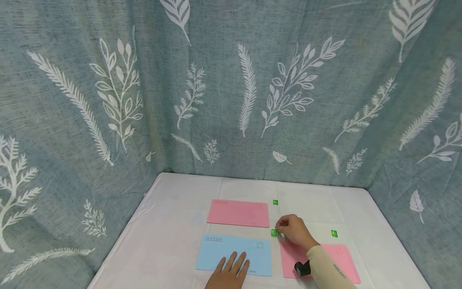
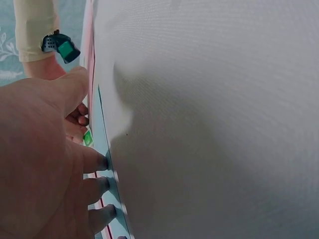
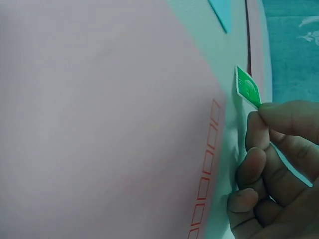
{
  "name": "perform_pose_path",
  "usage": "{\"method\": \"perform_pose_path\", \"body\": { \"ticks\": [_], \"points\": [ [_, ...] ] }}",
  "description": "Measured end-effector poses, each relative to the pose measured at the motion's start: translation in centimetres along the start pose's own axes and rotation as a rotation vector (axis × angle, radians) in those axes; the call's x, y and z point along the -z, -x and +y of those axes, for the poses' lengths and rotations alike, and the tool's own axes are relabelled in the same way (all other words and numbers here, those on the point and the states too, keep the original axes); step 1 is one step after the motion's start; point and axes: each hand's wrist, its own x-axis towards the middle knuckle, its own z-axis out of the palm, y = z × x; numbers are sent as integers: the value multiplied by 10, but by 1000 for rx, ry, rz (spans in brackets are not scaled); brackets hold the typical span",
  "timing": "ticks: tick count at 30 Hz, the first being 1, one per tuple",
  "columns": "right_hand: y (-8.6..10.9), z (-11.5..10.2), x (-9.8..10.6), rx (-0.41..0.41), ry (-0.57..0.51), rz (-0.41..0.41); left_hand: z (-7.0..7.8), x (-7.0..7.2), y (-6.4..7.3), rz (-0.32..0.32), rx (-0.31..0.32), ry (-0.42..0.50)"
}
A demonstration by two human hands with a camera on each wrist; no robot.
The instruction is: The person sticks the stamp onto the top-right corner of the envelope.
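The stamps (image 3: 247,87) are green, two envelopes (image 1: 238,213) pink, another envelope (image 1: 225,252) blue, the tablecloth (image 1: 173,216) white, and the blue-green curtain (image 1: 223,100) patterned with white leaves (image 1: 411,20).

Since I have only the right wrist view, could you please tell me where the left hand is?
Observer: The left hand rests on the blue envelope.
Operator: Thank you; besides the green stamp pinched in the right hand, is there one near the far pink envelope?
Observer: Yes, a second stamp lies beside that envelope's right end.
Operator: And is there any by the near pink envelope, please?
Observer: Yes, a third stamp lies just beyond its far edge.
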Motion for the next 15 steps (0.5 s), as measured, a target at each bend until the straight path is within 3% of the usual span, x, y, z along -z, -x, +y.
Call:
{"method": "perform_pose_path", "body": {
  "ticks": [8, 15],
  "points": [
    [0, 2, 0, -43, -55, -11, 0, -1, -1, 22, -10, 7],
    [2, -1, -4, -19, -113, -35, 0, 0, -1, 50, -24, -17]
  ]
}}
